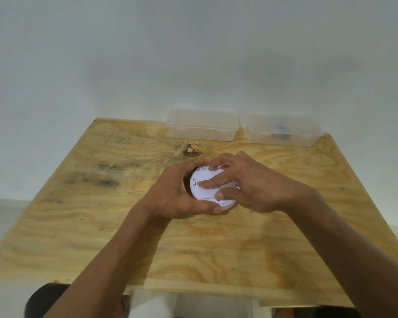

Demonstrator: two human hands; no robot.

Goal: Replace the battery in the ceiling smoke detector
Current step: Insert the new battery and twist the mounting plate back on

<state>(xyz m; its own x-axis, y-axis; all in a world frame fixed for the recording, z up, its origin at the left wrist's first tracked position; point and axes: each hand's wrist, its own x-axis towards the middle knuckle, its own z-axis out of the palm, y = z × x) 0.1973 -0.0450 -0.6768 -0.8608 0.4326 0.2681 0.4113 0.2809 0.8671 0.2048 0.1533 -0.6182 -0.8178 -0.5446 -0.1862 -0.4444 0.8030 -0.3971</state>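
A round white smoke detector (207, 191) is held just above the middle of the plywood table (147, 237), its flat back side turned up toward me. My left hand (177, 193) grips its left rim, thumb curled along the near edge and fingers wrapped over the far edge. My right hand (248, 184) lies over the right side, with the index finger pressing on the back plate, the thumb on the near part and other fingers hooked on the far rim. No battery is visible.
Two clear plastic lidded boxes stand at the table's far edge against the white wall: the left box (202, 125) looks empty, the right box (283, 130) holds something small and blue. A dark knot (191, 150) marks the wood.
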